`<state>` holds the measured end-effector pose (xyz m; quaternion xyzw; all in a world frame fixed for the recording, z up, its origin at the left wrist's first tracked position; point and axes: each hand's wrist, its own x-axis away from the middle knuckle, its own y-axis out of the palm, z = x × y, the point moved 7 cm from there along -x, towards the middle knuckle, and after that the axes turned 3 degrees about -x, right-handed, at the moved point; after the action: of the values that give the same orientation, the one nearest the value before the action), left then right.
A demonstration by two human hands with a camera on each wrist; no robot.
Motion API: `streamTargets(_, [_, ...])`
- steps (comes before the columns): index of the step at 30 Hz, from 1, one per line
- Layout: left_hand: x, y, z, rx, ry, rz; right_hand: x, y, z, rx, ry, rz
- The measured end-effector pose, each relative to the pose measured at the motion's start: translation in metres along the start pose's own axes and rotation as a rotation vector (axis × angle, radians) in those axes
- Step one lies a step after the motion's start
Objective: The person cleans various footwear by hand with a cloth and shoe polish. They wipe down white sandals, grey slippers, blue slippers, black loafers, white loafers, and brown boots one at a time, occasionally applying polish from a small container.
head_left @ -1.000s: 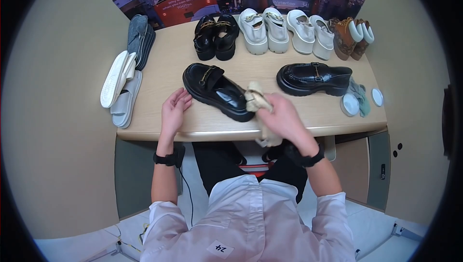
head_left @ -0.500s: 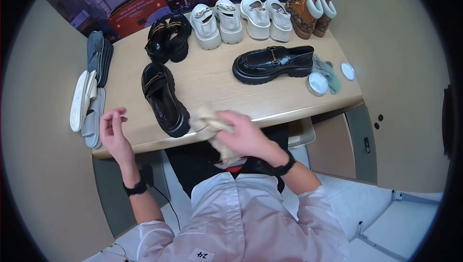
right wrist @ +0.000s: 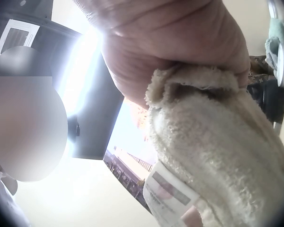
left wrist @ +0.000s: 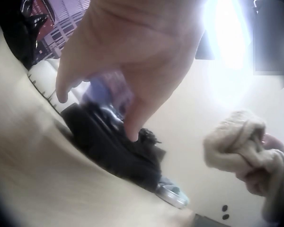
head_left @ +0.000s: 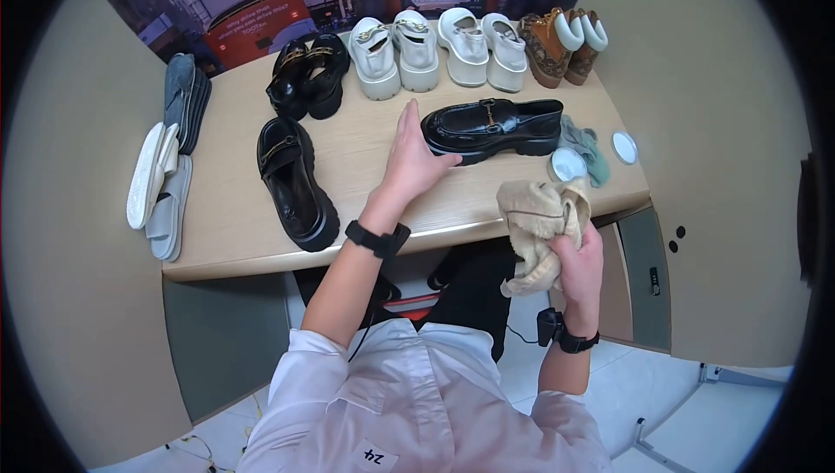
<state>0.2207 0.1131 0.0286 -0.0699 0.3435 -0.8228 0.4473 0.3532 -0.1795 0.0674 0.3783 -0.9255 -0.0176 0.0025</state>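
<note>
Glossy black loafer (head_left: 465,120), gold-trimmed, chunky-soled, sits upright, toe left, upper part of the head view right of centre; beige cloth (head_left: 532,216), crumpled, hangs bunched below it, slightly further right.

We see white shoes (head_left: 374,60) at twelve o'clock, brown patterned boots (head_left: 544,51) with white cuffs (head_left: 569,32) at one, a beige cloth (head_left: 535,216) at three, a black loafer (head_left: 320,216) with gold-coloured trim (head_left: 280,147) at nine, on our pale wood-grain surface (head_left: 370,147).
</note>
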Motion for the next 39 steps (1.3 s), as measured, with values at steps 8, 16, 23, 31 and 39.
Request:
streamTargets(8, [-0.013,0.006,-0.005,-0.034,-0.027,-0.189,0.001,-0.008,0.021,-0.011,0.057,-0.018])
streamTargets(16, [0.070,-0.008,0.018,-0.298,-0.013,0.004,-0.013,-0.002,0.027,0.140,-0.003,-0.008])
streamTargets(23, [0.094,-0.016,0.008,-0.209,0.040,-0.008,-0.017,0.022,-0.007,0.422,-0.347,0.035])
streamTargets(31, [0.096,0.002,-0.018,-0.125,0.252,0.082,-0.005,0.142,-0.009,0.639,-0.659,-0.335])
streamTargets(39, [0.092,-0.012,-0.010,-0.043,0.096,0.056,-0.018,0.122,0.018,0.728,-0.770,-0.353])
